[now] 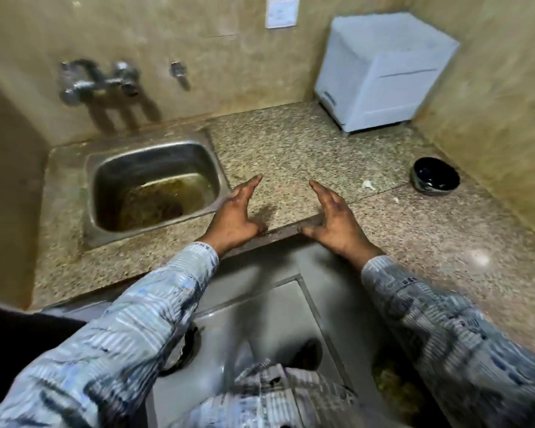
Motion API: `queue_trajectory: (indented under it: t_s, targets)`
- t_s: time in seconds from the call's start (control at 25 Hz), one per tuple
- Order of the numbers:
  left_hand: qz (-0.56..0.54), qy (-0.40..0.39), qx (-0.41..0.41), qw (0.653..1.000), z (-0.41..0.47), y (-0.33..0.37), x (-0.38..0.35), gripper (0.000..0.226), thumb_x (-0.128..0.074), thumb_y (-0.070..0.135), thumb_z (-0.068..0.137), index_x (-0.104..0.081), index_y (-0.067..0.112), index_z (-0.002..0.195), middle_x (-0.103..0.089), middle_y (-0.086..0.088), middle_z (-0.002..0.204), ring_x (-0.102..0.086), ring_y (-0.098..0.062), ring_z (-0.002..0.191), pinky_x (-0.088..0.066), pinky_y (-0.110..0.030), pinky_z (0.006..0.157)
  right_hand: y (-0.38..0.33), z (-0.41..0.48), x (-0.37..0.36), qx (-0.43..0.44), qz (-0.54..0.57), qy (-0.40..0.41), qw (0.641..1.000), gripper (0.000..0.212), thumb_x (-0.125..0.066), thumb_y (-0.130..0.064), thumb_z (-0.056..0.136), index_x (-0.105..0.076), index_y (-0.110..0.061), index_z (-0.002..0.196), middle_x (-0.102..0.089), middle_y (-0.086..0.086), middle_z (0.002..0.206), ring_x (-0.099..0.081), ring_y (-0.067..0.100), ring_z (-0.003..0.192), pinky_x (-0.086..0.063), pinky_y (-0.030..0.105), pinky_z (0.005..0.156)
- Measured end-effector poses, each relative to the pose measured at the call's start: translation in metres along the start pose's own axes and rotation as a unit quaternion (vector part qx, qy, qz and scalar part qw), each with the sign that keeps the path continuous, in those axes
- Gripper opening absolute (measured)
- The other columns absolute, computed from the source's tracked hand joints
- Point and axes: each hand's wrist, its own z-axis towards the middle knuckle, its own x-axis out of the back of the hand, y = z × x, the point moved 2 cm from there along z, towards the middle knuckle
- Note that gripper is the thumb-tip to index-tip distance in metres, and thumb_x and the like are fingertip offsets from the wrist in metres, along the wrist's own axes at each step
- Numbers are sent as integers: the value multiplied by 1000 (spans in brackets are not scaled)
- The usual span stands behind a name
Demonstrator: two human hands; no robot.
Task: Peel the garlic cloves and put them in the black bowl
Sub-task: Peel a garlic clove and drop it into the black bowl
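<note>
A black bowl point(435, 176) stands on the granite counter point(306, 149) at the right, near the side wall. Just left of it lies a small white piece of garlic point(367, 185); a tiny white scrap point(395, 199) lies nearer the front. My left hand point(236, 215) and my right hand point(334, 216) hover over the counter's front edge, palms facing each other, fingers stretched and apart. Both hands hold nothing. The garlic sits about a hand's length to the right of my right hand.
A steel sink point(150, 186) with brownish water is set in the counter at the left, under wall taps point(98, 80). A white box-shaped appliance point(383, 72) fills the back right corner. Walls close in behind and at the right.
</note>
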Motion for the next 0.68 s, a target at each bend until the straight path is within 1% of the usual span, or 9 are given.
queue_trajectory:
  t_s: [0.12, 0.2, 0.32, 0.36, 0.48, 0.56, 0.6, 0.64, 0.68]
  targets:
    - [-1, -43, -26, 999, 62, 47, -55, 113, -88, 22, 72, -19, 41, 159, -36, -1, 161, -41, -20, 143, -35, -28, 116, 66, 4, 45, -49, 17, 43, 998, 102, -81, -41, 74, -25, -38, 159, -39, 3, 160, -37, 21, 146, -35, 40, 120]
    - [0, -64, -53, 996, 98, 78, -93, 111, -87, 23, 71, -21, 39, 159, -38, -1, 160, -41, -21, 143, -37, -30, 116, 110, 1, 72, -76, 23, 70, 994, 100, -80, -42, 73, -30, -34, 159, -41, 3, 159, -38, 22, 146, -35, 40, 120]
    - [-4, -96, -70, 993, 137, 117, -148, 108, -85, 19, 73, -23, 36, 160, -38, -3, 160, -41, -23, 143, -38, -33, 115, 164, -4, 104, -128, 14, 93, 987, 99, -86, -34, 75, -34, -22, 159, -44, 7, 158, -39, 24, 145, -30, 29, 118]
    - [-4, -113, -73, 991, 150, 129, -168, 107, -85, 18, 74, -23, 35, 160, -38, -3, 160, -41, -23, 143, -38, -32, 115, 185, -6, 114, -154, 12, 99, 983, 98, -87, -32, 76, -35, -20, 158, -44, 8, 157, -39, 25, 144, -31, 29, 117]
    - [-10, -170, -81, 982, 179, 159, -219, 109, -86, 19, 73, -23, 38, 159, -37, -1, 160, -42, -22, 143, -41, -35, 114, 239, -13, 139, -218, 28, 123, 968, 90, -84, -33, 81, -39, -13, 156, -47, 14, 155, -48, 31, 139, -41, 41, 116]
    - [-10, -192, -86, 978, 199, 171, -244, 109, -87, 20, 73, -23, 40, 159, -37, 1, 160, -43, -21, 141, -42, -35, 113, 265, -12, 152, -250, 39, 143, 957, 79, -82, -31, 85, -45, -10, 152, -52, 15, 151, -55, 31, 131, -42, 30, 111]
    - [-14, -199, -82, 976, 208, 174, -253, 108, -87, 19, 74, -23, 41, 159, -37, 2, 160, -46, -20, 139, -44, -33, 111, 273, -8, 155, -261, 45, 149, 953, 74, -81, -29, 87, -49, -9, 150, -54, 14, 149, -58, 30, 127, -40, 24, 107]
    - [-20, -203, -76, 976, 216, 175, -262, 107, -87, 19, 75, -24, 42, 158, -37, 3, 160, -52, -18, 131, -48, -29, 105, 280, -4, 157, -270, 57, 151, 949, 69, -79, -29, 88, -51, -11, 149, -55, 12, 148, -59, 28, 125, -42, 25, 106]
    - [-23, -207, -68, 976, 227, 176, -271, 106, -87, 18, 76, -25, 42, 158, -37, 4, 159, -59, -12, 116, -53, -21, 92, 288, 2, 157, -279, 70, 151, 946, 65, -77, -30, 90, -53, -12, 147, -56, 11, 147, -59, 26, 124, -45, 31, 107]
